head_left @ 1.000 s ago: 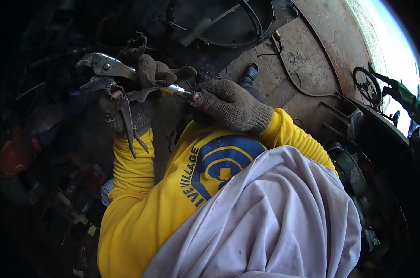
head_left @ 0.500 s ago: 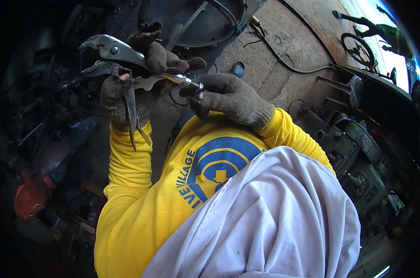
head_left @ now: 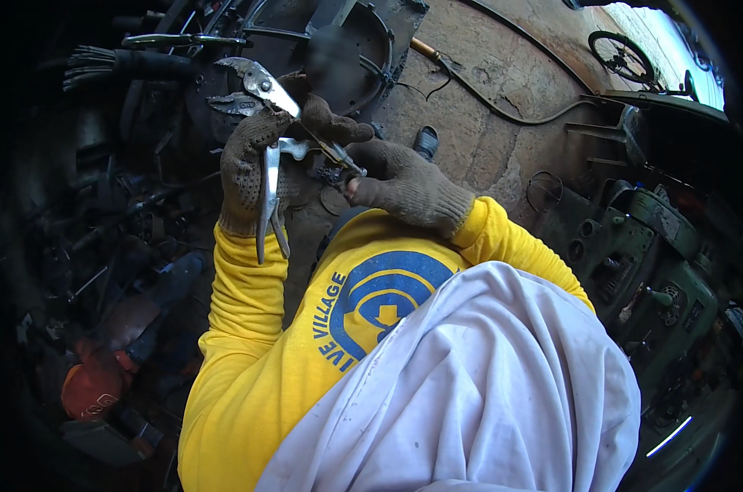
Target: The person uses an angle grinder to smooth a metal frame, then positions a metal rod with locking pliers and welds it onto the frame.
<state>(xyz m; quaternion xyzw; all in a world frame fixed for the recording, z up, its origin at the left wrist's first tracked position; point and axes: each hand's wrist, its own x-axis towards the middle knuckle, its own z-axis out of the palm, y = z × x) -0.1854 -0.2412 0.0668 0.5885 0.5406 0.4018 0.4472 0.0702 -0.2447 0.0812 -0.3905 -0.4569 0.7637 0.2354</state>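
Left hand, in a brown knit glove, is clenched around the handles of the locking pliers, which sit upright at chest height with jaws uppermost. Right hand, gloved likewise, pinches a small metal part just beside the pliers' handles. Behind them lies a round metal housing on the concrete floor; green machinery stands well apart to the right.

A bicycle stands far off on the concrete floor, a black cable crosses it, and green machinery sits right.
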